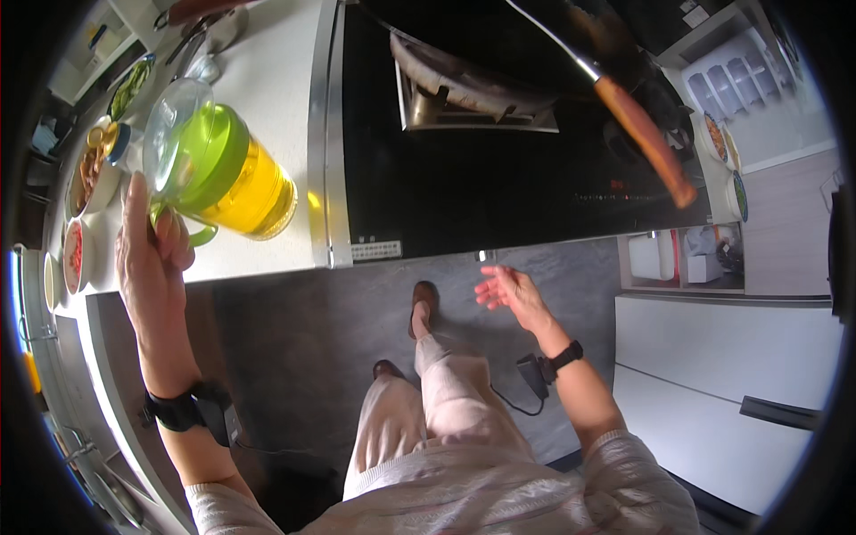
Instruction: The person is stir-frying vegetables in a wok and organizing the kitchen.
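Note:
My left hand (pixel 154 267) grips the green handle of a glass oil jug (pixel 257 194) over the white counter, left of the cooktop. The jug holds yellow oil and leans to one side. Its green lid (pixel 214 157) has a clear cap (pixel 177 130), which my thumb or a finger is near. Nothing is in my right hand (pixel 511 294); it hovers in front of the cooktop's front edge with its fingers apart. On the black cooktop (pixel 468 187) sits a pan (pixel 468 80), mostly dark and hard to make out. A utensil with a wooden handle (pixel 642 137) extends from it towards me.
Along the left counter (pixel 274 80) stand a dish of green vegetables (pixel 132 87), a bowl of brown pieces (pixel 90 177), chopped red pieces in a bowl (pixel 75 254) and a gold-lidded jar (pixel 117 142). More bowls (pixel 739 195) are at right, above an open drawer (pixel 682 257) and white cabinet fronts (pixel 709 334).

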